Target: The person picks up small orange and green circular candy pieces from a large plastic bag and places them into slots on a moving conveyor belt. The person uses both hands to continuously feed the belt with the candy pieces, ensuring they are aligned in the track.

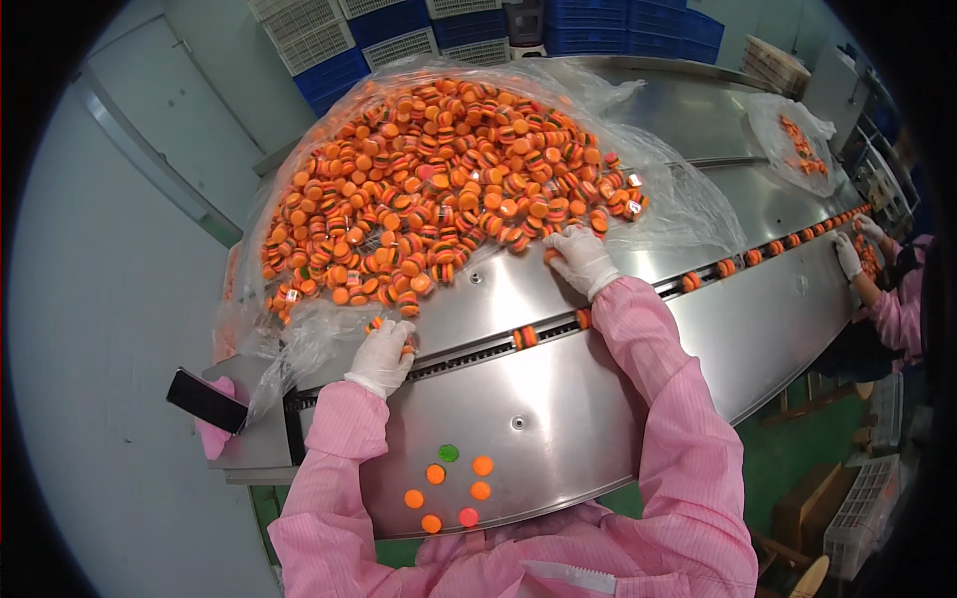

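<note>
A big heap of small round layered orange pieces, like burger-shaped candies, lies on clear plastic sheeting over a steel table. My left hand, in a white glove, is closed around one or more of these pieces at the heap's near left edge, beside the conveyor slot. At the heap's near right edge my gloved right hand has its fingers curled on an orange piece. Between my arms, a layered piece stands in the narrow conveyor channel, with another near my right forearm.
Loose orange, green and pink discs lie on the near steel surface. A black phone rests on pink cloth at left. At far right a co-worker's gloved hands are over the line, near another bag of pieces. Crates stand behind.
</note>
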### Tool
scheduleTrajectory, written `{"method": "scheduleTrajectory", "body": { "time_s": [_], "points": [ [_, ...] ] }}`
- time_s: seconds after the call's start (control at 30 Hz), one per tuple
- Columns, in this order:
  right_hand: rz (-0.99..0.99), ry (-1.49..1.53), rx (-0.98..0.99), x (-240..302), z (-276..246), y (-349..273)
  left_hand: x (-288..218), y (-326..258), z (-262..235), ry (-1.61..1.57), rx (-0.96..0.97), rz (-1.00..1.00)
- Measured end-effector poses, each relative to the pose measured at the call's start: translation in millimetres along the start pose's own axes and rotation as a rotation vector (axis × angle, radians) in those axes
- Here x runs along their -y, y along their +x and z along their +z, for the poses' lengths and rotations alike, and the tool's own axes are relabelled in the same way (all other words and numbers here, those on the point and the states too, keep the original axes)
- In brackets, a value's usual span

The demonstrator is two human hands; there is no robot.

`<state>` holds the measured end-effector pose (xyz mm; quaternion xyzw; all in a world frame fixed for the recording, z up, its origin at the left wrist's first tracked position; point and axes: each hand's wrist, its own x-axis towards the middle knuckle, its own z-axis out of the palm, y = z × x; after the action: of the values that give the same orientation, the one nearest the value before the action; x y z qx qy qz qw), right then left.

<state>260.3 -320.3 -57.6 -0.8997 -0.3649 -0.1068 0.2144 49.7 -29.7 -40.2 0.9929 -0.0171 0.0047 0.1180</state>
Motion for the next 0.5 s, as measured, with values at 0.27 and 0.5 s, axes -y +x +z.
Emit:
{"method": "scheduleTrajectory", "body": {
  "time_s": [0.27,0.5],
  "points": [
    [0.071,-0.046,0.319,103,8,-36,-26,12,8,0.022,0.087,-0.04],
    [0.127,-0.086,0.268,80,-10,-38,-28,-7,2,-0.992,0.108,-0.194]
  ]
}}
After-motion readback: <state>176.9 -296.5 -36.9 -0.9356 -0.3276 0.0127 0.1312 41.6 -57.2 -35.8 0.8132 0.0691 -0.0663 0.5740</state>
